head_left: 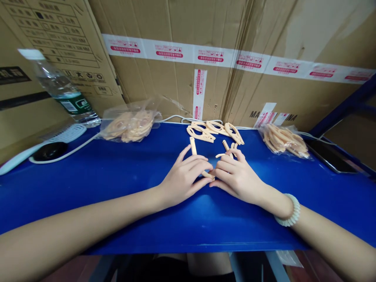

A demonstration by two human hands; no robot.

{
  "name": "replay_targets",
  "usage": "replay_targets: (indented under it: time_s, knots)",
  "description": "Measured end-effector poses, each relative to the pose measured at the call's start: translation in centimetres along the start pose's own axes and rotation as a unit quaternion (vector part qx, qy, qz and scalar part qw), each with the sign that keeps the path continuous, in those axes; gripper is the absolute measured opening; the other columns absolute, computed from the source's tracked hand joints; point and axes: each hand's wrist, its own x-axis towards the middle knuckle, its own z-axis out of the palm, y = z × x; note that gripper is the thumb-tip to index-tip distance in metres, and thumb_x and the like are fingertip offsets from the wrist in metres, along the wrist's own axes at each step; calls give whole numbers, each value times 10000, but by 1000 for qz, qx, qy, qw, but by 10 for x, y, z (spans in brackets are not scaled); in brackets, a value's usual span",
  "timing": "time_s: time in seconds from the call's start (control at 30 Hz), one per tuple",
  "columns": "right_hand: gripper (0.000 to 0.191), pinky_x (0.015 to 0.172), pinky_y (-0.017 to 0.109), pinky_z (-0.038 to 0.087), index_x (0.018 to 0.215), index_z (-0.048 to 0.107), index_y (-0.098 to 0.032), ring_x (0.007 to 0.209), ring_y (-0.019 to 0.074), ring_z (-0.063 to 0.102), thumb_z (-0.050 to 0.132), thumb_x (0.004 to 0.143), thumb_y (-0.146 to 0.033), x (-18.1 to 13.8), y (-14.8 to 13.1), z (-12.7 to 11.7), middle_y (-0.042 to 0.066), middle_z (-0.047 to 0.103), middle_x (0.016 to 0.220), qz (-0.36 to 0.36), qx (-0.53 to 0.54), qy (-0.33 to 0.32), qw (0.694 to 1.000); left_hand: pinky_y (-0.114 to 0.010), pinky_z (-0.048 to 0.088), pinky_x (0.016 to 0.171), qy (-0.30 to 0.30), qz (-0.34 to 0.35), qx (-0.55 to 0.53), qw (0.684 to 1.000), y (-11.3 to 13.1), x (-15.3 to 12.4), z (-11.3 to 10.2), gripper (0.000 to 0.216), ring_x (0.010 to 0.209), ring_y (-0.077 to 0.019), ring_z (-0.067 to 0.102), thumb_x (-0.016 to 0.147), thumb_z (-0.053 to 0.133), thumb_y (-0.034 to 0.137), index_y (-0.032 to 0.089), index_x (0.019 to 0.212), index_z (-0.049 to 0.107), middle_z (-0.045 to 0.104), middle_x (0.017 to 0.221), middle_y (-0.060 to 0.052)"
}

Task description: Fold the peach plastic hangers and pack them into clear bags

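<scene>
Both my hands meet at the middle of a blue table (117,176). My left hand (184,174) has its fingers curled around a straight peach plastic piece (194,149) that sticks out toward the far side. My right hand (235,174) pinches a forked peach plastic piece (226,148), and its fingertips touch those of the left hand. A white bead bracelet (289,211) sits on my right wrist. Just beyond the hands lies a small pile of finished peach plastic loops (214,131).
A clear bag of peach parts (131,125) lies at the back left and another bag (283,140) at the back right. A water bottle (60,88), a black mouse (49,150) and a white cable stand at the left. Cardboard boxes (235,47) wall off the back.
</scene>
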Motion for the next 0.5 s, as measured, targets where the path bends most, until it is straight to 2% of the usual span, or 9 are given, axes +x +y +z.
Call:
replay_targets:
  time_s: [0.17,0.3,0.4,0.5]
  knots:
    - [303,1020,458,322,967,682,-168,904,222,576,470,1048,-369,0,-1,-2,39,664,801,23,-13,8,1000,-523,257,1192,-25,-32,16,999,-2,-2,0,104,1039,-195,674,1012,565,287,197,1036,613,746,1034,-29]
    - [303,1039,474,300,997,693,-160,910,226,583,494,1037,-385,0,-1,-4,42,671,804,34,8,7,999,-510,280,1161,-46,-23,40,998,-4,-2,1,108,913,-179,672,1028,514,250,195,978,593,737,955,-10]
    - [336,1057,476,274,1005,705,-167,924,223,598,511,1021,-441,-1,-1,-3,39,686,810,40,55,-4,998,-434,390,1020,-67,-5,51,996,-3,-2,2,124,808,-174,650,1028,479,213,186,946,568,716,896,-12]
    - [353,1032,446,288,972,709,-184,879,200,605,541,993,-494,-1,0,0,22,690,810,65,140,-20,988,-377,413,846,-86,0,53,995,-3,-2,3,134,766,-185,623,999,460,154,182,911,557,693,839,-20]
